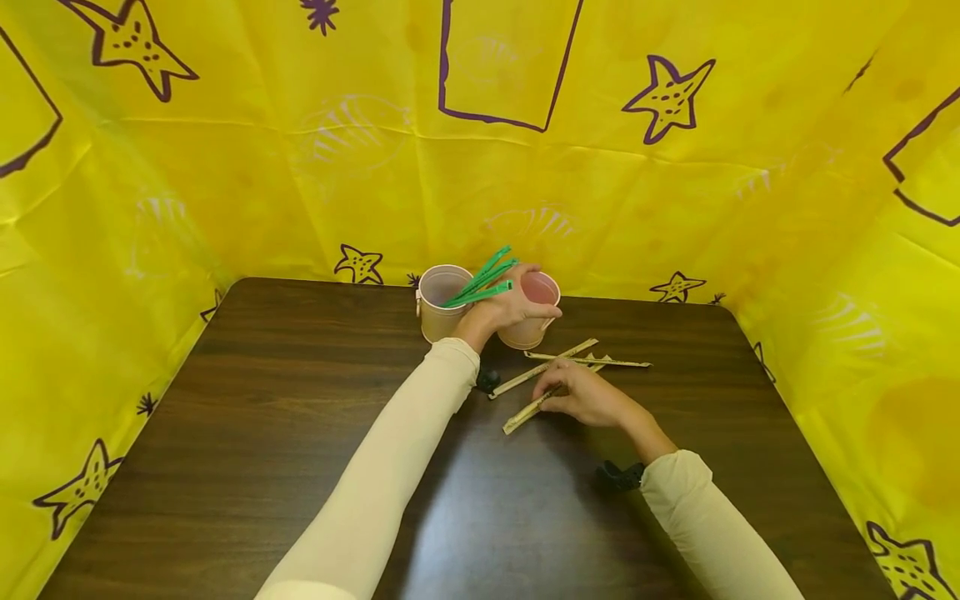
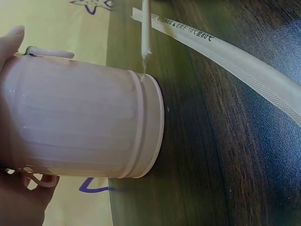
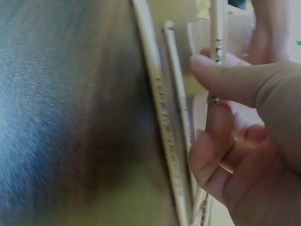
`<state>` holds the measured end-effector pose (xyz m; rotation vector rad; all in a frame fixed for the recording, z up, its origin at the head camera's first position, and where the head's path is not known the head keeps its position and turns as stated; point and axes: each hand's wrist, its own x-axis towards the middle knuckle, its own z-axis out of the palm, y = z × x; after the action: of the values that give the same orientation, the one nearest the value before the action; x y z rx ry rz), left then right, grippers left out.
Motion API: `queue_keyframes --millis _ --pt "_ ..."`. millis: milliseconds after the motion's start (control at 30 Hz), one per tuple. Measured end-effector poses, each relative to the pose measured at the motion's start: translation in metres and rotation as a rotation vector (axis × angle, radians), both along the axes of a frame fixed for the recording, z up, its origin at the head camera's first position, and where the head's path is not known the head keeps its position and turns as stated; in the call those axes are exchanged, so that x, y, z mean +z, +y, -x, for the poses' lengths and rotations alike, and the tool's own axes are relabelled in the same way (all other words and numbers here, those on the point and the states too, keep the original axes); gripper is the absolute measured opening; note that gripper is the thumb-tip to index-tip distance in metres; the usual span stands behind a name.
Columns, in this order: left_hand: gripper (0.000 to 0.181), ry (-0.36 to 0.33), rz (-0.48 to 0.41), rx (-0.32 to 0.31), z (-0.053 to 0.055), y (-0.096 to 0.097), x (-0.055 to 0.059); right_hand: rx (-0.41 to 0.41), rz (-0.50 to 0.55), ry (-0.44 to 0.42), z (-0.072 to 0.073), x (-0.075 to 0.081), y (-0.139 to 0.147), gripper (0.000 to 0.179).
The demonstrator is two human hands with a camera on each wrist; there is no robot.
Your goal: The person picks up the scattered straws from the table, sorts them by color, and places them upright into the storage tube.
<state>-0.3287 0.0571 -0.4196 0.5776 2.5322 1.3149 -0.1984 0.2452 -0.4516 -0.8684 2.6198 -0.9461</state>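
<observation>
My left hand (image 1: 506, 307) grips a small pink bucket (image 1: 525, 335) near its rim, at the back of the table. In the left wrist view the thumb and fingers lie on opposite sides of this bucket (image 2: 80, 117). My right hand (image 1: 592, 397) pinches a tan wrapped straw (image 1: 523, 415) between thumb and fingers. The right wrist view shows dark print on that straw (image 3: 217, 28). Beside the hand, more tan wrapped straws (image 1: 628, 362) lie crossed on the table. The left hand partly hides the gripped bucket.
A second pink bucket (image 1: 442, 323) stands left of the gripped one, with several green wrapped straws (image 1: 480, 289) leaning out of it. The dark wooden table (image 1: 247, 433) is bordered at the back and sides by a yellow patterned cloth (image 1: 300, 192).
</observation>
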Motion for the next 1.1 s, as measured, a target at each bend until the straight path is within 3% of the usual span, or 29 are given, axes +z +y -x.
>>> queue_keyframes --millis 433,633,733,833,1000,1100 --pt "0.098 -0.012 0.006 0.004 0.005 -0.003 -0.001 -0.160 0.276 -0.014 -0.004 0.050 0.032 0.011" --pt "0.097 -0.008 -0.003 -0.004 0.004 -0.002 -0.001 -0.311 0.465 -0.074 -0.006 0.074 0.046 0.013" --pt "0.098 0.002 0.008 -0.007 0.004 -0.001 0.000 -0.400 0.613 -0.073 -0.005 0.086 0.049 0.011" --pt "0.098 0.000 0.020 -0.011 0.004 0.000 0.001 -0.479 0.839 -0.019 0.000 0.096 0.048 0.009" --pt "0.097 0.000 0.017 -0.010 0.004 0.001 -0.001 -0.611 1.242 0.095 0.022 0.104 0.045 0.010" --pt "0.096 0.000 0.010 -0.006 0.004 0.001 -0.002 -0.697 1.353 0.165 0.036 0.104 0.043 0.016"
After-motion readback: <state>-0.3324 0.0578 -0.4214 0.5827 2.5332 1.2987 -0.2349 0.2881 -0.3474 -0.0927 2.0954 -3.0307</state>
